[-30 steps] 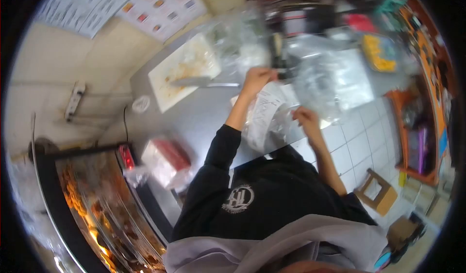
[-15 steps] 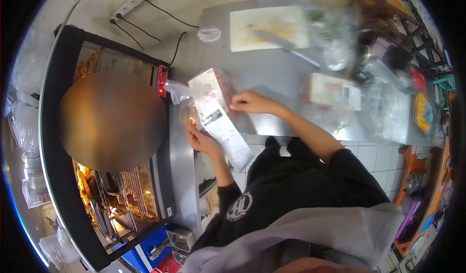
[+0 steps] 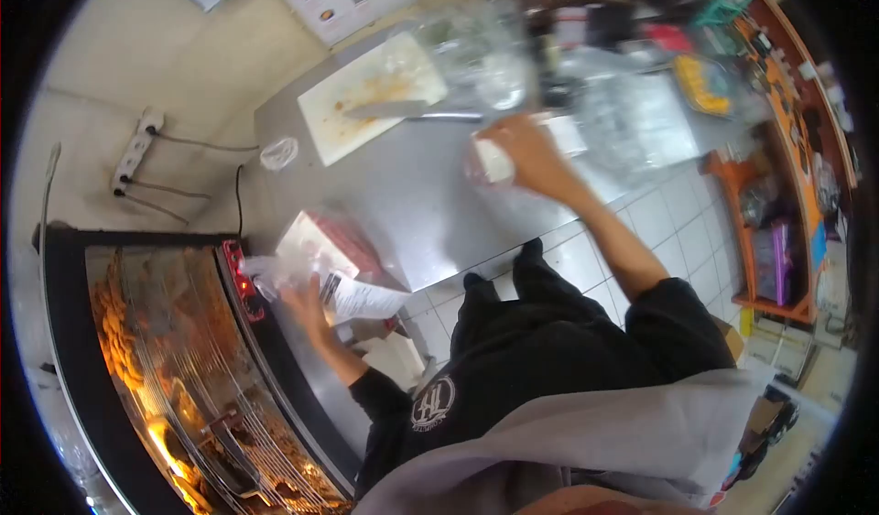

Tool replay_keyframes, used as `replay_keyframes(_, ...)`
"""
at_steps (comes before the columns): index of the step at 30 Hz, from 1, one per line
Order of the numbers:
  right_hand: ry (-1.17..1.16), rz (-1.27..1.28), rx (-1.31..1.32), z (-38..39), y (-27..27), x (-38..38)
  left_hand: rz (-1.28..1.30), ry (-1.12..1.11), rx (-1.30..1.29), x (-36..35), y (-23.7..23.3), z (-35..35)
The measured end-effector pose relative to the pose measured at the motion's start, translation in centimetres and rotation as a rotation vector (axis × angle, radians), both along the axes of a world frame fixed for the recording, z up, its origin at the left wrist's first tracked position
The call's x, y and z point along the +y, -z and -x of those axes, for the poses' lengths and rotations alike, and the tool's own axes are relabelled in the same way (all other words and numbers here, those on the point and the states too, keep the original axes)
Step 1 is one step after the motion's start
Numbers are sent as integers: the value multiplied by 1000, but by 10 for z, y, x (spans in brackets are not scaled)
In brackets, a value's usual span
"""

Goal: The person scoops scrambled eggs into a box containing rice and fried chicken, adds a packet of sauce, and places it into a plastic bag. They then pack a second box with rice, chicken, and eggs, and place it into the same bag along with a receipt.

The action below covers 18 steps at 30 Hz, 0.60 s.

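On the steel counter's left side, a white and red box (image 3: pixel 343 245) sits in a clear plastic bag, with a printed receipt (image 3: pixel 362 297) against its near side. My left hand (image 3: pixel 309 312) is at the bag's gathered plastic, thumb raised and fingers closed on it, slightly blurred. Farther right, my right hand (image 3: pixel 531 153) reaches across the counter and grips a second bagged box (image 3: pixel 492 162) from above. A white paper (image 3: pixel 563 133) shows just beyond that hand; the fingers partly hide the box.
A stained white cutting board (image 3: pixel 339 117) lies at the back with a knife (image 3: pixel 394 109) across it. Left of the counter stands a lit glass-fronted rotisserie oven (image 3: pixel 197 359) with meat inside. Clear plastic bags (image 3: pixel 623 117) and a yellow-filled tray (image 3: pixel 703 83) occupy the right end.
My right hand has left the first box and moved right onto the second one. My left hand stays by the first box; the receipt now lies against its side. The view has turned.
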State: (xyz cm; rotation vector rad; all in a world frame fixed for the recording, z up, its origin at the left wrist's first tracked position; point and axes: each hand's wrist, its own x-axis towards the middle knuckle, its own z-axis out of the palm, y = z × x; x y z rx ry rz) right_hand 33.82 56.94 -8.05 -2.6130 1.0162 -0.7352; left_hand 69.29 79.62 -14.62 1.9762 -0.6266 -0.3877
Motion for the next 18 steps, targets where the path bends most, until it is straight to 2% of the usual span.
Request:
replay_keyframes(1, 58, 49, 269, 32, -12, -11, 16, 23, 0, -8, 2, -6)
replay_keyframes(3, 75, 17, 414, 65, 34, -32, -295, -37, -330, -27, 19, -26)
replay_keyframes(5, -415, 48, 165, 88, 75, -44, -478, -47, -529, -51, 20, -17)
replay_keyframes(6, -488, 56, 118, 86, 110, -48, -521, -53, -570, -58, 12, -5)
replay_keyframes(7, -369, -236, -144, 74, 145, -49, -538, -57, -606, -67, 6, 10)
replay_keyframes(8, -271, -174, -210, 75, 125, -35, -554, -69, -635, -75, -9, 30)
replay_keyframes(9, -413, -158, 34, 76, 106, -44, -557, -83, -662, -84, -22, 53)
replay_keyframes(10, -425, -17, -435, 75, 120, -44, -546, -99, -682, -96, -34, 82)
replay_keyframes(11, -363, -94, -350, 87, 95, -38, -538, -111, -689, -103, -50, 113)
replay_keyframes(12, -409, -3, -495, 103, 86, -37, -526, -129, -690, -107, -69, 145)
replay_keyframes(13, -356, -117, -589, 113, 69, -28, -519, -132, -684, -111, -84, 173)
replay_keyframes(17, -398, -342, -400, 250, -22, 7, -421, -95, -615, -110, -156, 312)
replay_keyframes(18, -412, -295, -426, 286, -29, 10, -394, -63, -578, -113, -173, 350)
